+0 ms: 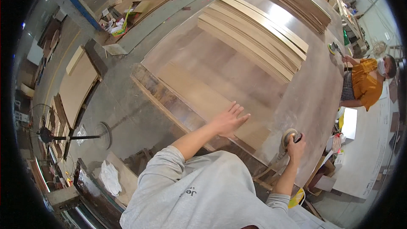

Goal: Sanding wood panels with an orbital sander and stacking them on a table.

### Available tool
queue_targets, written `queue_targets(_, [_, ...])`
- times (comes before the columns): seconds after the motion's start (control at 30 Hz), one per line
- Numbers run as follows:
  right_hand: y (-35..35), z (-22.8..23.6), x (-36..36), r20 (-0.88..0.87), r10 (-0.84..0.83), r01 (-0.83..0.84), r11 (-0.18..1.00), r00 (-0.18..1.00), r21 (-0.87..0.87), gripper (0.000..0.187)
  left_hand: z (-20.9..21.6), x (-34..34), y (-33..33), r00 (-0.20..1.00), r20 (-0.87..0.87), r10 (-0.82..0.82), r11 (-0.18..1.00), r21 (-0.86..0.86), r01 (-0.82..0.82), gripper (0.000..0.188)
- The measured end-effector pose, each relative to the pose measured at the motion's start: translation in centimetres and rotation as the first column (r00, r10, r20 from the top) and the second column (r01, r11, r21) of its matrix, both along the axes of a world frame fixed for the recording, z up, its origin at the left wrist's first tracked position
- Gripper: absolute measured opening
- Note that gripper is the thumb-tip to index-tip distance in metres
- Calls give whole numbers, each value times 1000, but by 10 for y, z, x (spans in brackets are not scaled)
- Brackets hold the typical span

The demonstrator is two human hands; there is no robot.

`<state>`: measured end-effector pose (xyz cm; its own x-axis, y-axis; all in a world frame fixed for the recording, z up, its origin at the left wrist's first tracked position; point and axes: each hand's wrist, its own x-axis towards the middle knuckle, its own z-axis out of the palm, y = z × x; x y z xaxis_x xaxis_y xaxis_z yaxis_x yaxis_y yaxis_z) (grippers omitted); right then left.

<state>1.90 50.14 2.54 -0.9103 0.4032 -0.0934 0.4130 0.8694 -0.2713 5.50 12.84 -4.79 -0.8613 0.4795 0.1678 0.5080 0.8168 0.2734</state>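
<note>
A long pale wooden board (199, 91) lies along the near edge of the large dusty table (237, 63). My left hand (231, 121) is over this board, palm down with fingers spread, and holds nothing. Whether its palm presses on the wood I cannot tell. My right hand (296, 144) is wrapped round a round handheld sander (289, 136), at the right end of the board. The sander's pad is mostly hidden by its body, and a hose (271, 169) trails from it toward the table's near edge.
A stack of pale boards (254, 34) stands mid-table, with a browner stack (299, 6) farther back. At the right, a masked person in an orange top (369, 80) holds another sander (332, 48). A standing fan (76, 138) and leaning panels (78, 87) are at left.
</note>
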Motion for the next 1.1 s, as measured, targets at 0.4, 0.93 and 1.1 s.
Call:
queue_targets(0.4, [-146,76,-85,-236,395,-458,706,888,-540,31,28,-1,-3,947,318,-52,998,-27,64,115])
queue_targets(0.93, [-413,28,-56,76,974,-965,221,212,-139,44,28,3,-8,926,370,-78,993,108,40,105])
queue_targets(1.1, [-494,34,-65,-9,984,-968,175,179,-178,41,40,3,-13,886,451,-109,991,116,62,55])
